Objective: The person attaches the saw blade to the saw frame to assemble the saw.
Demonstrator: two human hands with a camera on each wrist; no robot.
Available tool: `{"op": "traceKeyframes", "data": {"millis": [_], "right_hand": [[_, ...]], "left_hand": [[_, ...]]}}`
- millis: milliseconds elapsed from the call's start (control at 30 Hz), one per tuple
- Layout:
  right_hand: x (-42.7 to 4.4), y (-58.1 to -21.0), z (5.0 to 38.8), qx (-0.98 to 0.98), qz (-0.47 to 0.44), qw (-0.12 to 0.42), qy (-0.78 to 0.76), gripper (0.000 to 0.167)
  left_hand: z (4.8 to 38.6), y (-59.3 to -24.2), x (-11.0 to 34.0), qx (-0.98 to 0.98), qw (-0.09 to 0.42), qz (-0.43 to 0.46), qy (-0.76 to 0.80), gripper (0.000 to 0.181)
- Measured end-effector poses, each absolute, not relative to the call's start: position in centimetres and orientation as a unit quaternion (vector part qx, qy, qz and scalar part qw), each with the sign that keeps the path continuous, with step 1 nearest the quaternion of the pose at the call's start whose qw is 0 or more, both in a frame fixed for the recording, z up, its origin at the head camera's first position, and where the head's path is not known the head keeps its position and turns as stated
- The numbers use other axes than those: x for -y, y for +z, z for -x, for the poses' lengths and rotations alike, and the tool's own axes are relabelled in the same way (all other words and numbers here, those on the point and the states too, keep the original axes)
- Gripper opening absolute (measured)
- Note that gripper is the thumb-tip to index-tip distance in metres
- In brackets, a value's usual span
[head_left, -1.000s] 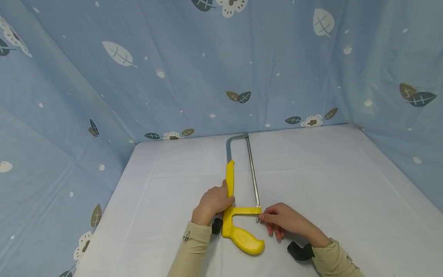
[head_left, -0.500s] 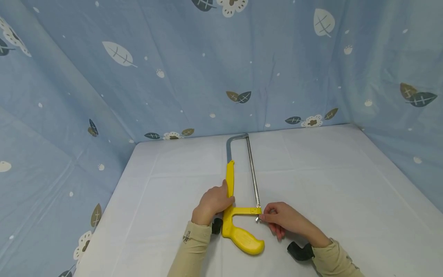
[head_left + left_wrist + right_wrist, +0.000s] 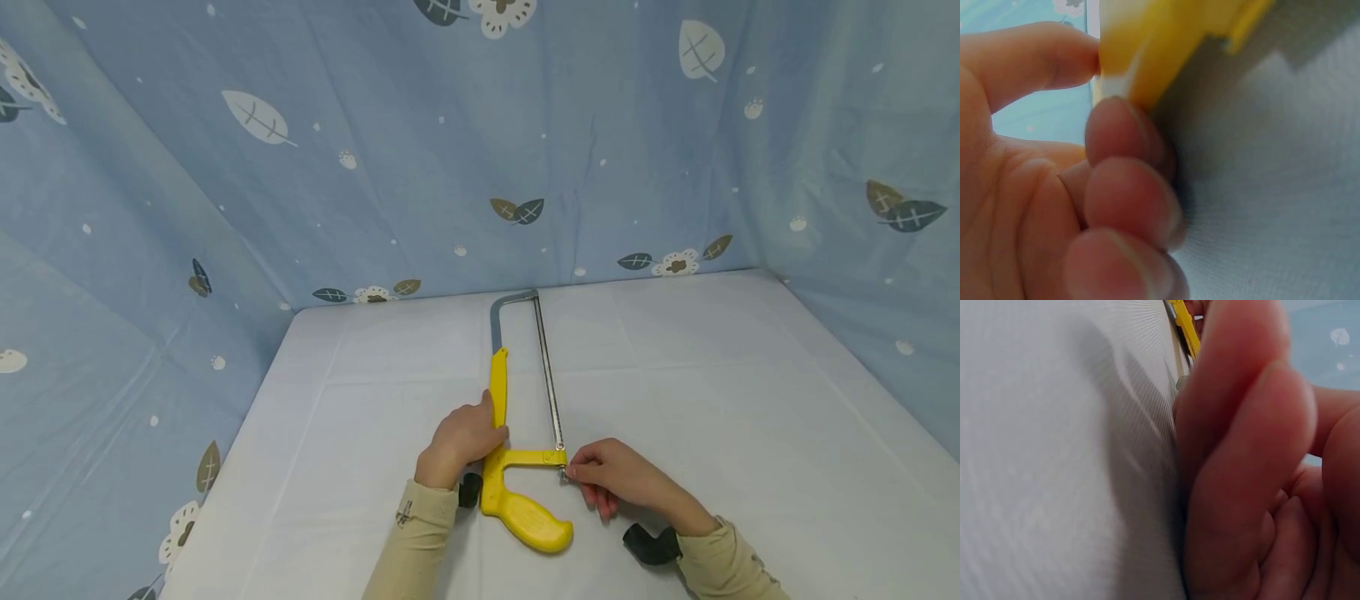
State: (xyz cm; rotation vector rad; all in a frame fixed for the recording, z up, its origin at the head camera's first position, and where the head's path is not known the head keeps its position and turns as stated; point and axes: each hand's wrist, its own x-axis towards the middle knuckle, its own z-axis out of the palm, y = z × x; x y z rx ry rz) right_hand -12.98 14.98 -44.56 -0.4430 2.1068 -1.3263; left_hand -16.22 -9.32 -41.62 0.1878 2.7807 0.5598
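left hand [image 3: 461, 435] grips yellow hacksaw [image 3: 498, 377] on white cloth [image 3: 697, 375]; right hand [image 3: 617, 477] pinches metal nut [image 3: 562, 476]; blue leaf-print curtain [image 3: 450, 150] behind

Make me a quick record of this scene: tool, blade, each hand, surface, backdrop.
tool: hacksaw with yellow handle, lying on its side
blade: spans the frame
left hand: grips the yellow frame
right hand: pinches the small metal fastener by the blade's near end
surface: white cloth
backdrop: blue leaf-print fabric

There was one saw [image 3: 528, 457], one blade [image 3: 549, 379], one left hand [image 3: 461, 435], one right hand [image 3: 621, 477] and one table [image 3: 397, 358]. There were two sleeves [image 3: 414, 533] and two black wrist pieces [image 3: 649, 546].
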Motion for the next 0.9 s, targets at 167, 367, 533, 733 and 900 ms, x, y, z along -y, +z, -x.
{"op": "traceKeyframes", "data": {"millis": [167, 367, 533, 733, 900], "right_hand": [[-14.88, -44.60, 12.97, -0.792, 0.157, 0.306, -0.504, 0.030], [-14.75, -44.68, 12.88, -0.799, 0.156, 0.301, -0.496, 0.036], [-14.66, -44.68, 12.80, -0.804, 0.155, 0.301, -0.488, 0.036], [-14.69, -44.54, 12.80, -0.799, 0.160, 0.305, -0.493, 0.033], [-14.77, -44.55, 12.83, -0.803, 0.164, 0.299, -0.489, 0.029]], "left_hand": [[16.19, -41.66, 9.34, -0.967, 0.146, -0.066, 0.196, 0.071], [16.19, -41.67, 9.35, -0.968, 0.143, -0.068, 0.195, 0.070], [16.18, -41.60, 9.37, -0.968, 0.142, -0.069, 0.194, 0.070], [16.11, -41.50, 9.41, -0.967, 0.144, -0.069, 0.197, 0.070], [16.08, -41.48, 9.40, -0.967, 0.143, -0.070, 0.197, 0.070]]}}
